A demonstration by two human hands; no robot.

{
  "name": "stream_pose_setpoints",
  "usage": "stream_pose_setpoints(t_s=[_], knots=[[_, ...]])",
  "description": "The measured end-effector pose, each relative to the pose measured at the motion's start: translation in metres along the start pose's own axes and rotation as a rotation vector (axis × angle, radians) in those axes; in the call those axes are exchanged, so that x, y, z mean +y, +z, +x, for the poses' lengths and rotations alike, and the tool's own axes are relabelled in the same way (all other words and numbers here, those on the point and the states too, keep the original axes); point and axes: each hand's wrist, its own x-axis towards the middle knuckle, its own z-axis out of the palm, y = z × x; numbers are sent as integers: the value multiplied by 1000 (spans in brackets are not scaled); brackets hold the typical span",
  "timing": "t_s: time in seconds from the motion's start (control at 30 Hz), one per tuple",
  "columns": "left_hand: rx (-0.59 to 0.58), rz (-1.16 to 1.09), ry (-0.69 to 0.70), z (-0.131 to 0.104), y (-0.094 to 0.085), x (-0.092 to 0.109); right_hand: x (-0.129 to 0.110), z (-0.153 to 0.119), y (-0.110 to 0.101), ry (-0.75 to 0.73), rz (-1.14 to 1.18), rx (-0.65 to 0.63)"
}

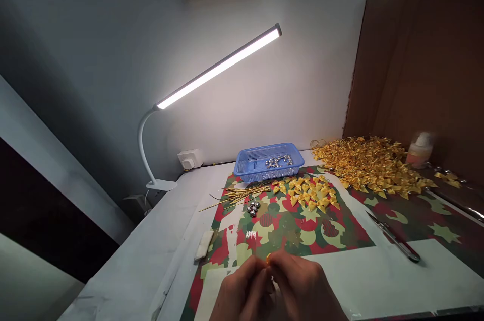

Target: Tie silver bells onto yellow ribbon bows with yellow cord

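We see a white counter against a pale grey wall, lit by a white clip-on bar lamp. A red, green and cream patterned sheet covers its middle. Near the bottom edge our left hand and right hand meet, each grip pinched on a small yellow ribbon bow. Behind lie a blue plastic mesh basket, a heap of gold bows and brown cardboard.

White table under patterned sheet (blue basket, gold bows, scissors)
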Motion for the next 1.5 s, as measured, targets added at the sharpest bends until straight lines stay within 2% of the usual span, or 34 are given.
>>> stream_pose_setpoints(t_s=[0.1, 0.27, 0.37, 0.47, 0.63, 0.83, 1.03, 1.23, 1.4, 1.5], knots=[[-14, -67, -63, 3, 0, -4, -5, 5, -6, 135, 174, 73], [-25, -139, -137, 4, -4, -7, -14, 19, -21, 486, 602, 106], [-24, -144, -160, 5, -7, -6, -10, 25, -30, 568, 789, 109], [-10, -115, -152, 6, -10, -7, -4, 29, -38, 553, 865, 147], [71, -22, -78, 7, -14, -11, 2, 32, -52, 472, 855, 233], [110, 26, -35, 5, -17, -6, 4, 32, -69, 443, 771, 233], [37, -24, -65, 3, -20, 2, 5, 30, -70, 543, 729, 265], [-5, -9, -108, -5, -22, 13, 16, 31, -77, 602, 754, 293], [0, 10, -61, -6, -18, 22, 11, 26, -74, 559, 694, 313], [6, -48, -85, -6, -12, 26, -4, 15, -62, 440, 560, 223]])
